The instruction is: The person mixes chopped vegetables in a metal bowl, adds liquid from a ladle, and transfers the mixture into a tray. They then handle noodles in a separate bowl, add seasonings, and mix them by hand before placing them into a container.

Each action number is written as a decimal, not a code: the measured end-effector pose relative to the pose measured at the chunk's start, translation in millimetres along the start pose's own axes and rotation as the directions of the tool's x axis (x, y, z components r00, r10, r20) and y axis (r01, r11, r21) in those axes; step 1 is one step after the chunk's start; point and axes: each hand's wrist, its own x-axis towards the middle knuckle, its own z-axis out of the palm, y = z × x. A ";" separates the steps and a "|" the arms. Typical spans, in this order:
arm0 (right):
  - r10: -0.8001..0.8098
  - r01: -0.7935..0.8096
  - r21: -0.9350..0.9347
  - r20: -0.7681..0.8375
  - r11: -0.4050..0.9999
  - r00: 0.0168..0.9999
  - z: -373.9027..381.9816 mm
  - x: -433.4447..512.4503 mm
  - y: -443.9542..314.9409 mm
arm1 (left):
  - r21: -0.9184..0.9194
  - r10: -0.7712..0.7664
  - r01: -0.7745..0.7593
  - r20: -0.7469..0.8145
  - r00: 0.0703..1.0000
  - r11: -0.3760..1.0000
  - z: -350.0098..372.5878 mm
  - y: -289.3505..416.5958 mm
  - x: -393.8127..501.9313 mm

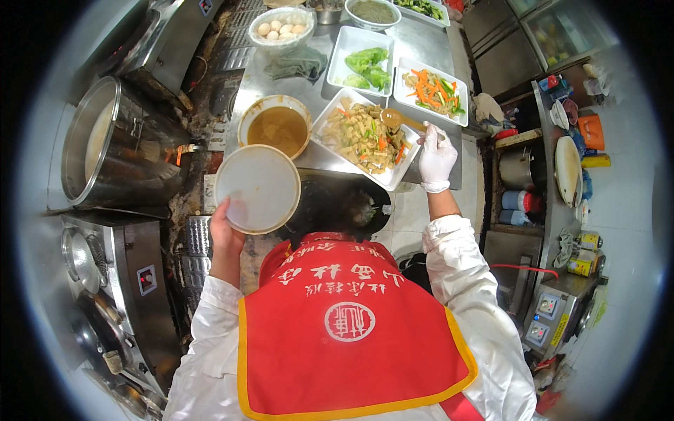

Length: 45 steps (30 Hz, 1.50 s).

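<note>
My left hand (226,231), bare, grips the lower left edge of a round translucent plastic lid (257,189). Just beyond the lid stands a round tub (278,126) of brown liquid, its rim stained and uncovered. My right hand (438,158), in a thin white glove, holds the handle of a spoon (391,118) whose bowl carries brown liquid. That bowl hangs over a white rectangular tray (389,181) of cut tofu-like strips with carrot and green pepper pieces. Behind it are a white tray of lettuce (368,66) and a white tray of carrot and pepper strips (432,92).
The steel table (310,94) also bears a plastic-lined bowl of eggs (281,30), a dark cloth (297,64) and a bowl of noodle-like strands (373,11). A large steel pot (142,152) stands at left. A black bin (337,202) is below the table's near edge; shelves (518,139) stand at right.
</note>
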 end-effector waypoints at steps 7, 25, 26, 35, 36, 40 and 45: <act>0.016 -0.014 0.086 -0.031 0.996 0.999 2.8 1.1 1.6 | 0.016 -0.003 0.003 -0.007 1.000 1.000 2.8 -4.4 -3.6; 0.160 -0.157 -0.069 0.047 0.985 0.986 -12.4 -54.2 40.6 | -0.047 0.106 -0.107 -0.025 0.994 0.993 -1.9 17.1 -1.4; 0.201 -0.198 -0.059 0.061 0.978 0.978 -0.5 -53.6 44.6 | -0.034 0.114 -0.116 -0.035 0.993 0.993 -2.4 18.7 -1.0; 0.344 -0.336 0.230 0.006 0.913 0.939 97.8 -7.4 65.4 | 0.035 0.233 -0.232 -0.053 0.971 0.972 -13.2 43.5 3.1; 0.292 -0.291 0.172 0.020 0.941 0.956 99.4 -4.4 66.2 | 0.023 0.247 -0.246 -0.033 0.968 0.969 -15.8 44.9 2.3; 0.406 -0.403 0.196 0.026 0.894 0.913 96.2 0.7 74.0 | 0.026 0.257 -0.255 -0.106 0.961 0.966 -22.8 45.7 -0.8; 0.757 -0.652 0.633 0.155 0.417 0.635 88.9 2.3 73.5 | 0.072 0.346 -0.339 -0.149 0.926 0.938 -19.8 56.3 -2.0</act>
